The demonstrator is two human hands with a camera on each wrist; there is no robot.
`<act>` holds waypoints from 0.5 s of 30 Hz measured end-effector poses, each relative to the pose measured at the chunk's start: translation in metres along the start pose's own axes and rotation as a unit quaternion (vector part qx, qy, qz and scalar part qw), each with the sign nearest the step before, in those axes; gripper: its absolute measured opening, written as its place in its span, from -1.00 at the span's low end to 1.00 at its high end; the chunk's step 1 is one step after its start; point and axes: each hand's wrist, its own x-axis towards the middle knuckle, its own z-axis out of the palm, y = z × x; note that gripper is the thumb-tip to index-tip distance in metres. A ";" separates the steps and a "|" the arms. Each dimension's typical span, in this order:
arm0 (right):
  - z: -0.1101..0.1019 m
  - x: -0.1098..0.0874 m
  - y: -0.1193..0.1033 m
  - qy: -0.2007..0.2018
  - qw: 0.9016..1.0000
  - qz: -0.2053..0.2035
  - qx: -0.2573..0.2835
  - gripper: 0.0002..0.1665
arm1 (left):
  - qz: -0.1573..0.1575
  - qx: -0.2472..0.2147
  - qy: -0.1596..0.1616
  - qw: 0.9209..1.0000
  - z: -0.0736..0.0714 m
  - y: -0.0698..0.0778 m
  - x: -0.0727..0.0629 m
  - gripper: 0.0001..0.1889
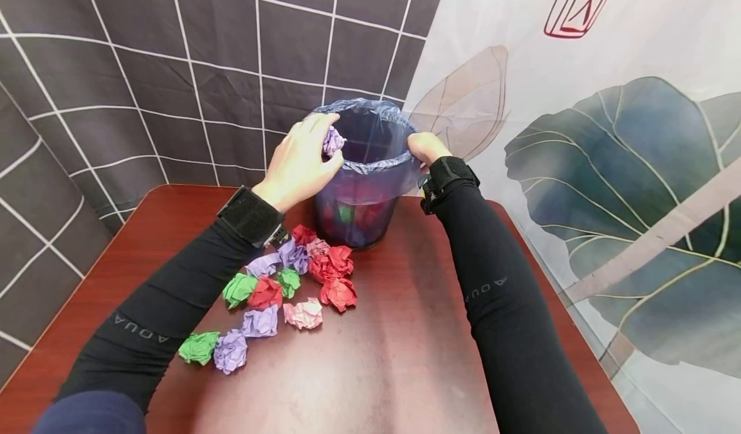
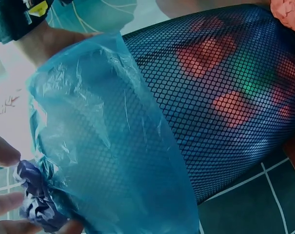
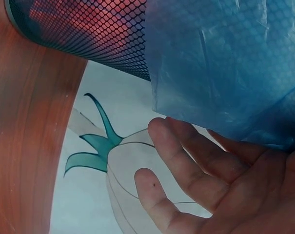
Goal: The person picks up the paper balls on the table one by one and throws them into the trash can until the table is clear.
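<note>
A black mesh trash bin (image 1: 354,223) stands at the back of the table, lined with a translucent blue bag (image 1: 370,184) folded over its rim. My left hand (image 1: 298,162) pinches a crumpled purple paper ball (image 1: 332,141) at the bin's left rim; the left wrist view shows the purple ball (image 2: 36,197) between fingertips, beside the bag's edge. On the opposite side, my right hand (image 1: 427,148) grips the rim, thumb on top. In the right wrist view its fingers (image 3: 186,163) lie along the outside of the bag. Red and green paper shows through the mesh.
Several crumpled paper balls lie on the reddish-brown table (image 1: 405,331), left of and in front of the bin: red (image 1: 339,294), green (image 1: 199,348), purple (image 1: 230,351) and pink (image 1: 303,314). A dark grid-patterned cloth (image 1: 226,93) and a leaf-printed cloth (image 1: 625,157) hang behind.
</note>
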 end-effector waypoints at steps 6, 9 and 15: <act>0.001 0.000 -0.003 0.003 1.000 0.008 0.017 -0.38 | -0.014 -0.003 0.005 1.000 -0.001 -0.002 -0.008 -0.34; 0.001 0.001 -0.003 -0.002 1.000 0.014 0.023 -0.38 | -0.018 0.001 0.005 1.000 -0.002 -0.003 -0.016 -0.35; 0.001 0.000 -0.003 -0.011 0.999 0.020 0.029 -0.38 | -0.018 -0.001 0.004 1.000 0.000 -0.003 -0.048 -0.34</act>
